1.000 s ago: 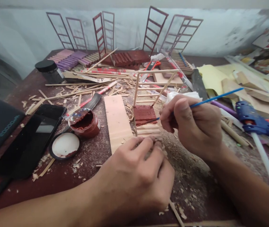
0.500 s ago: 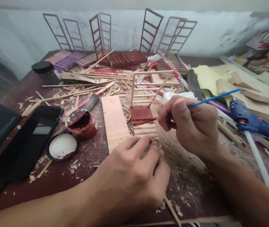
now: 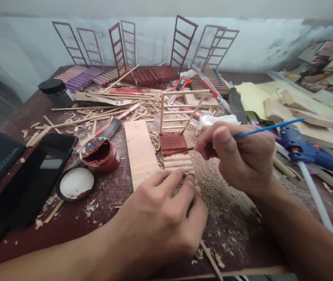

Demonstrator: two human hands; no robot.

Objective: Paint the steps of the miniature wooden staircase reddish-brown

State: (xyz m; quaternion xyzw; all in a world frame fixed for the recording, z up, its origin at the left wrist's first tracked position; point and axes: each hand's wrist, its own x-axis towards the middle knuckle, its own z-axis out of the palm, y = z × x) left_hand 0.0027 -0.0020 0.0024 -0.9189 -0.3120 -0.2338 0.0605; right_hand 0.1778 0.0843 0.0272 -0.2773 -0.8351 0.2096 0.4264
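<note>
Woodwork (image 3: pixel 173 141) extends beyond left hand (image 3: pixel 170 210), just left of right hand (image 3: pixel 238 158).

From here I see a bare left hand (image 3: pixel 169 218), its knuckles (image 3: pixel 174 212) rounded, and a bare right hand (image 3: pixel 242 156) with a broad thumb (image 3: pixel 227 144). The left forearm (image 3: pixel 66 249) and right forearm (image 3: pixel 298 238) are uncovered too.

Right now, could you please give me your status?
Right hand holds blue brush. Tip at partly red wooden model; left hand on its near end. Open paint jar stands clear of both hands.
</note>
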